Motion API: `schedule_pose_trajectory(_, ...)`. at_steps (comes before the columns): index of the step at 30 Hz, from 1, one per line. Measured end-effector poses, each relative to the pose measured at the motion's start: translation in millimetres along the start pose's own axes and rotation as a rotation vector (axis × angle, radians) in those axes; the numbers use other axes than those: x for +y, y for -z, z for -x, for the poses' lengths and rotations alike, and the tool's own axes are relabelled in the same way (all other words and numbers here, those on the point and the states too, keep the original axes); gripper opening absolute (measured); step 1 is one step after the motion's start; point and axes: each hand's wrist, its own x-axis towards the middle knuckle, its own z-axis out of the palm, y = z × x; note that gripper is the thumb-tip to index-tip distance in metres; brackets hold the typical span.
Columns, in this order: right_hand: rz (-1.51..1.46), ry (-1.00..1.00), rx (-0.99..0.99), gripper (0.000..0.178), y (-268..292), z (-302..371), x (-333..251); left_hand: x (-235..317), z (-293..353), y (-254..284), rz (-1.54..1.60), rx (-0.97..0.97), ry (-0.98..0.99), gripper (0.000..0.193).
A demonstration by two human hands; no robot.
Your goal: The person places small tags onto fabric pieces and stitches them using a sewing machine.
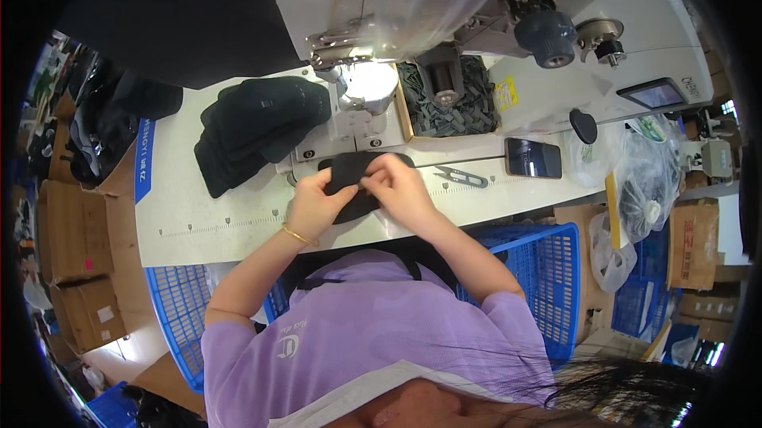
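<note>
A piece of black fabric (349,170) lies at the front of the sewing machine bed, held between both hands. My left hand (314,204) pinches its left part, thumb pointing toward the middle. Close beside it, my right hand (398,190) has its fingertips closed on the same fabric near the left thumb. Whether anything small sits between the fingertips is hidden. Just beyond the hands is the sewing machine's metal plate (329,147), under a bright lamp (369,83). A pile of folded black fabric pieces (258,122) rests to the left.
Right of my hands lie thread snips (460,177) and a phone (533,158). A box of dark fabric strips (468,95) sits behind them. Blue baskets (559,293) stand below the table edge. The machine head (397,0) overhangs the work area. Plastic bags (643,166) lie at right.
</note>
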Motion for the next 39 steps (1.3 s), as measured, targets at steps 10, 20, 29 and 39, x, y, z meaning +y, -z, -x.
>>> schedule_pose_trajectory(10, -0.505, 0.063, 0.061, 0.023, 26.3, 13.0, -28.9, 68.6, 13.4, 18.6, 0.463, 0.018, 0.131, 0.023)
schedule_pose_trajectory(20, -0.45, 0.152, 0.13, 0.02, 28.4, 8.8, -41.1, 70.4, 8.7, 19.3, 0.456, 0.052, 0.094, 0.025)
schedule_pose_trajectory(29, -0.285, 0.178, 0.237, 0.018, 39.9, -4.4, -87.8, 105.3, -12.3, 30.7, 0.386, 0.082, 0.003, 0.023)
schedule_pose_trajectory(39, -0.498, 0.302, 0.272, 0.011, 51.0, -65.3, -84.3, 117.2, -62.8, 41.9, 0.482, 0.081, -0.032, 0.016)
